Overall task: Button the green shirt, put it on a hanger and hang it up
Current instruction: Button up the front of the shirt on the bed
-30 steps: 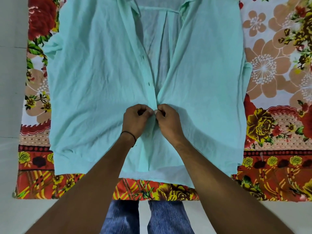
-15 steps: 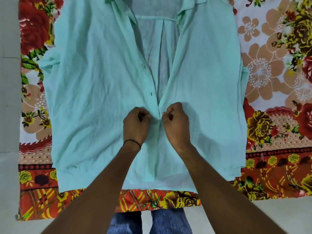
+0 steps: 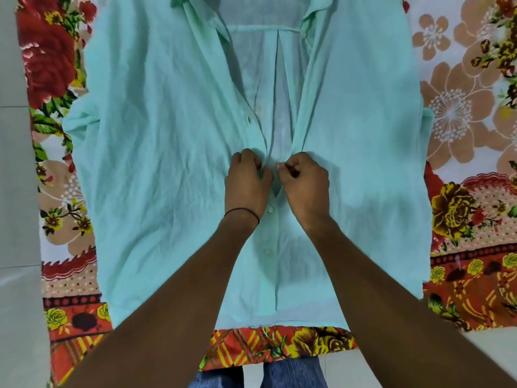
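Hands: left (image 3: 247,184), right (image 3: 305,184) grip pinching green shirt (image 3: 156,152) plackets | floral sheet (image 3: 470,113) beneath

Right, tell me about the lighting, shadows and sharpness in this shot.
Head view: soft, even light with no glare; the arms throw faint shadows on the shirt below the right hand and left hand; shirt weave and buttons read sharp; wide-angle bending shows toward the edges of the floral sheet.

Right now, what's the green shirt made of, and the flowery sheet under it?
Shirt: probably thin woven cotton, matte; it wrinkles finely and looks see-through near the collar. Sheet: printed cloth, matte, perhaps cotton; it lies flat.
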